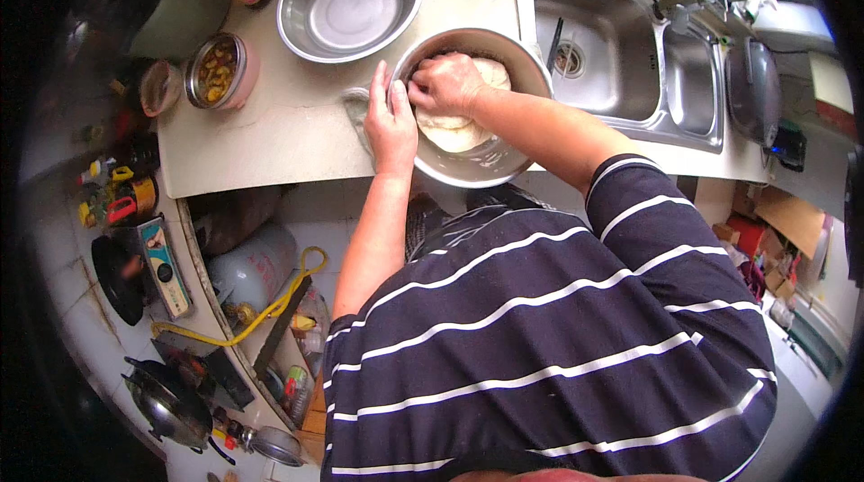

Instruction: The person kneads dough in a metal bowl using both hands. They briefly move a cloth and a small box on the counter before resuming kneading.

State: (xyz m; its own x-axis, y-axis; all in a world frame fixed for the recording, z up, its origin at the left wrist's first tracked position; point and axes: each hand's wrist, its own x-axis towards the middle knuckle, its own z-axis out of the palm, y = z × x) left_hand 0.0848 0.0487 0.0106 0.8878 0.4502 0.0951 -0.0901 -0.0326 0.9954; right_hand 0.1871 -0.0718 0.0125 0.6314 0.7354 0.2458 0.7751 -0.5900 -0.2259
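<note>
2 hands [389,117] [445,84] work round, axis-less dough [454,126] in bowl [504,45].

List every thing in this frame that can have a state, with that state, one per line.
Left hand: flat against the outer rim of the dough bowl, steadying it.
Right hand: fisted, pressing into the dough.
Dough: pale lump inside the bowl, under the fist.
Dough bowl: upright on the counter.
Second steel bowl: upright, empty.
Small pot: uncovered, holds yellowish food.
Sink: no water standing, drain visible.
</note>
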